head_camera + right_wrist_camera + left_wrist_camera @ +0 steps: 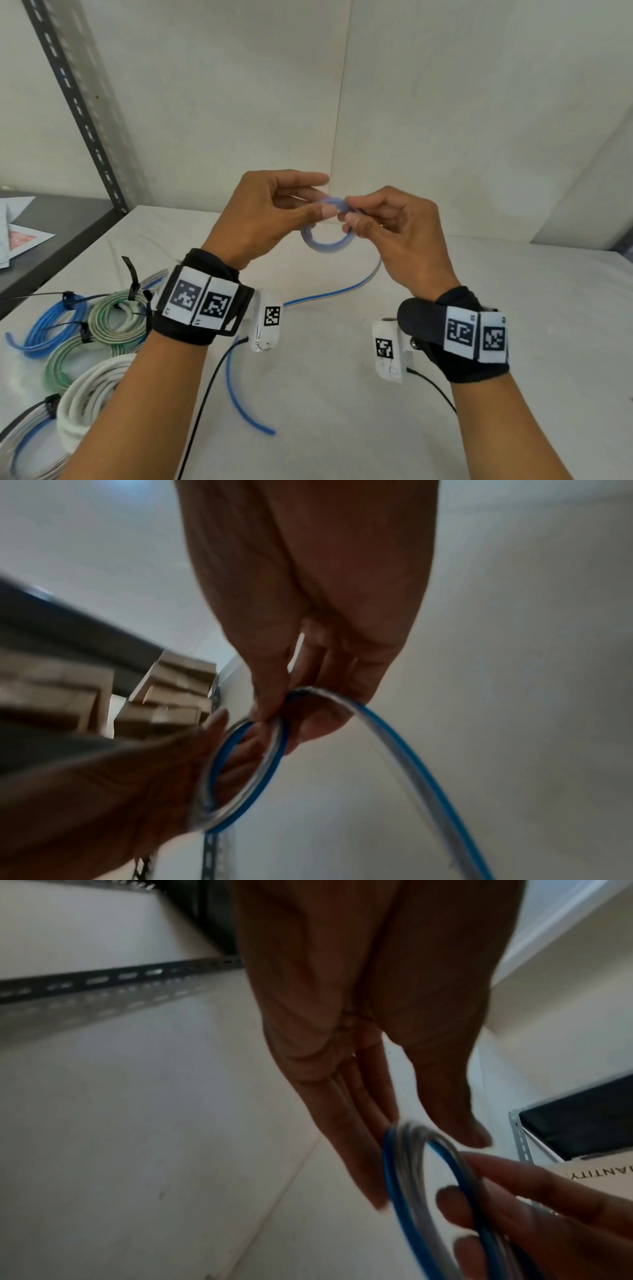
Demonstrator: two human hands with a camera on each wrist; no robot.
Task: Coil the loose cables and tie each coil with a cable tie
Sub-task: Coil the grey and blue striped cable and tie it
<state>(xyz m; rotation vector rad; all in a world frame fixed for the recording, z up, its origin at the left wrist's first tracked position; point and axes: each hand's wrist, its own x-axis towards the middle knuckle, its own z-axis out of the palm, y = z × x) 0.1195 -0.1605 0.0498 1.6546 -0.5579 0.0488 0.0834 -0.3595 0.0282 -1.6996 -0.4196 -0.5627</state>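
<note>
On the white bench (342,394), at its left side, several finished coils of blue, green and white cable (85,329) lie already tied with black ties. Above the bench the person holds a flat blue-and-white cable (325,240) wound into a small ring, standing upright, its opening facing roughly toward the person. The free tail runs down from the right side of the ring, then left across the bench toward the person.

The left hand (270,212) pinches the top of the ring between thumb and fingers; the right hand (387,226) pinches it just beside.

I think the springy turns may jump open if one pinch loosens, because no tie holds them yet.
</note>
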